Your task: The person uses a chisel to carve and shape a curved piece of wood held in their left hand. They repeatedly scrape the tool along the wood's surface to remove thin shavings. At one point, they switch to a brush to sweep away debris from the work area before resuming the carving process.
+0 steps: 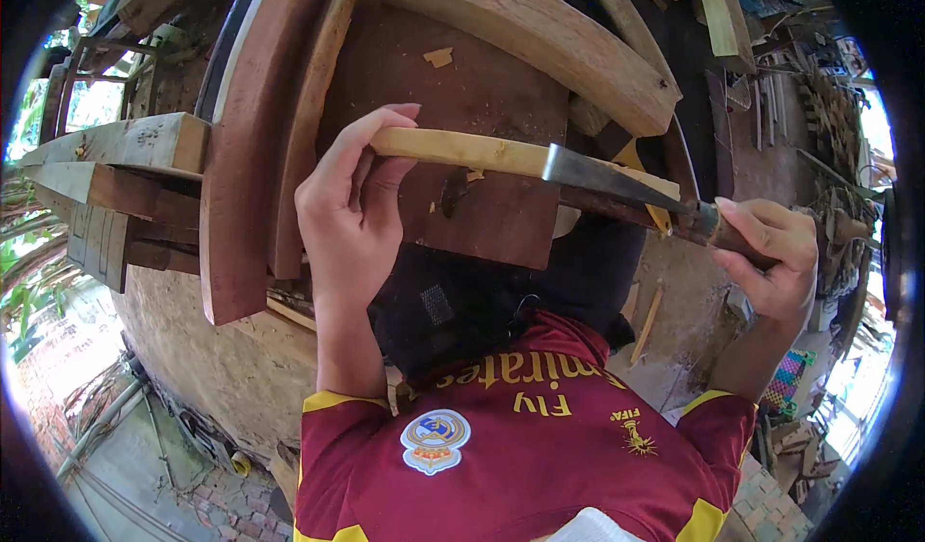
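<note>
My left hand (352,195) pinches the left end of a slim, pale wooden strip (472,150) between thumb and fingers. My right hand (776,253) is closed around the dark handle of a chisel (612,180). Its flat metal blade points left and lies over the right part of the strip, with the wide cutting edge near the strip's middle. Part of the strip is hidden behind the blade. Below both lies a brown wooden board (491,219) with a few shavings (438,57) on it.
Thick curved timber (540,36) lies beyond the board. A reddish curved beam (241,185) and a thinner one (313,137) stand along its left. Stacked pale blocks (145,147) jut out at far left. Something yellow (631,157) sits behind the chisel. Wood scraps (838,128) are piled at right.
</note>
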`<state>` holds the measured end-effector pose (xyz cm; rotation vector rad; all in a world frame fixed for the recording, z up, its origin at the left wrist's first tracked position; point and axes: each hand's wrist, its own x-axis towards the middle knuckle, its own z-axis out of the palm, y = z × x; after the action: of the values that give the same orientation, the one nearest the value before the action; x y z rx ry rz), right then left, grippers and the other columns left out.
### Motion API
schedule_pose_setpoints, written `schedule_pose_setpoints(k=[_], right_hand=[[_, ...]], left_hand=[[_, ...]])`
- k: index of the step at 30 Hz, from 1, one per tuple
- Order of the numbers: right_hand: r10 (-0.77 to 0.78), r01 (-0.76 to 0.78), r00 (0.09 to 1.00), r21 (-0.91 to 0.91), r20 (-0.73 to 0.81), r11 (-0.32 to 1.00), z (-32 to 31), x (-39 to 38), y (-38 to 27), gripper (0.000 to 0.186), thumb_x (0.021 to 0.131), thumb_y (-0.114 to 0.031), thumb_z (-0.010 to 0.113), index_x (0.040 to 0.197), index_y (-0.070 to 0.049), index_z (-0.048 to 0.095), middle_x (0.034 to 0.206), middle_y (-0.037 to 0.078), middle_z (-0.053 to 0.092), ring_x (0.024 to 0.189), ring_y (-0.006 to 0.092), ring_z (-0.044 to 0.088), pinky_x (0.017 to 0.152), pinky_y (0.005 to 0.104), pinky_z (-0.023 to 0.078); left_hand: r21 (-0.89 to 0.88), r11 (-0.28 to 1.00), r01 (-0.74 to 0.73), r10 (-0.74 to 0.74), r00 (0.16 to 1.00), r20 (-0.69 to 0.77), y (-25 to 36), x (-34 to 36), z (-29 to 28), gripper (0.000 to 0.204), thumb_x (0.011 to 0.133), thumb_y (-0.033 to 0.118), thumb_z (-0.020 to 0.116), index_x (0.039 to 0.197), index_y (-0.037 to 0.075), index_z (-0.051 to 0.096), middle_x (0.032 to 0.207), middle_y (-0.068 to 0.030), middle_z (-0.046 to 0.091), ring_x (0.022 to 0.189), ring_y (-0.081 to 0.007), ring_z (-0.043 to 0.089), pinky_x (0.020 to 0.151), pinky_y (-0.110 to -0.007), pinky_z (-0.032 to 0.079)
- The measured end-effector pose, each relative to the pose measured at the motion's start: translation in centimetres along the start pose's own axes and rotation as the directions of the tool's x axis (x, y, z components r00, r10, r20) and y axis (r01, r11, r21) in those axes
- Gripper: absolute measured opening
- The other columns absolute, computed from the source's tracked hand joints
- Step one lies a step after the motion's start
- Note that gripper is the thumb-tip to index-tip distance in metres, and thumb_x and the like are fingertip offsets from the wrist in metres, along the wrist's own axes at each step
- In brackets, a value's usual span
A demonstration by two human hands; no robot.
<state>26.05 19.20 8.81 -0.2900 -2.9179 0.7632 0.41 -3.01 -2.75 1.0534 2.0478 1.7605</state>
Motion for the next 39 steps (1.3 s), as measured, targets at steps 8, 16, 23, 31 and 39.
schedule_pose_setpoints(k=[8,16,23,31,39], right_hand=[[-0.087,0.088,0.996,0.071,-0.009,0.994,2.7,3.4,0.2,0.046,0.064,-0.006,0.074,0.109,0.0,0.065,0.081,0.016,0.066,0.065,0.0268,0.065,0.06,0.0298,0.049],[-0.043,0.043,0.999,0.0,0.008,0.999,0.6,1.5,0.0,0.047,0.063,-0.005,0.074,0.109,-0.002,0.067,0.083,0.016,0.067,0.067,0.0264,0.066,0.061,0.0303,0.05],[-0.187,0.189,0.982,0.104,-0.035,0.976,4.2,5.9,-0.3,0.043,0.066,-0.005,0.072,0.109,0.001,0.065,0.081,0.017,0.065,0.065,0.0258,0.065,0.059,0.0285,0.049],[-0.059,0.059,0.998,-0.018,0.016,0.998,0.8,2.7,-1.0,0.046,0.064,-0.006,0.075,0.109,-0.004,0.067,0.082,0.015,0.067,0.066,0.0253,0.066,0.06,0.0299,0.05],[-0.148,0.146,0.989,0.091,0.021,0.985,3.3,6.3,-1.0,0.045,0.064,-0.009,0.073,0.107,0.002,0.066,0.079,0.016,0.066,0.065,0.0245,0.065,0.06,0.0282,0.048]], left_hand=[[0.02,1.0,0.0,0.0,1.0,0.01,-0.1,-0.2,0.0,0.029,0.081,-0.018,0.051,0.105,-0.003,0.059,0.103,-0.0102,0.066,0.092,-0.0117,0.063,0.081,-0.022,0.048],[-0.056,0.998,0.01,-0.01,1.0,0.013,-0.5,-0.1,0.2,0.031,0.08,-0.019,0.05,0.105,-0.004,0.059,0.102,-0.0115,0.067,0.094,-0.0131,0.063,0.082,-0.023,0.048],[-0.002,1.0,-0.018,0.018,1.0,0.003,-0.4,-0.1,0.1,0.032,0.078,-0.019,0.053,0.105,-0.003,0.059,0.099,-0.0112,0.066,0.093,-0.0148,0.063,0.081,-0.023,0.048],[0.019,1.0,0.006,-0.006,0.999,0.033,-0.6,-0.4,-0.2,0.024,0.083,-0.01,0.058,0.106,-0.001,0.061,0.1,-0.0061,0.065,0.093,-0.0128,0.061,0.083,-0.024,0.047],[-0.013,0.998,0.066,-0.066,0.997,-0.026,-0.5,-0.3,-0.2,0.029,0.076,-0.016,0.058,0.101,-0.001,0.064,0.091,-0.0054,0.067,0.081,-0.0082,0.061,0.072,-0.021,0.048]])
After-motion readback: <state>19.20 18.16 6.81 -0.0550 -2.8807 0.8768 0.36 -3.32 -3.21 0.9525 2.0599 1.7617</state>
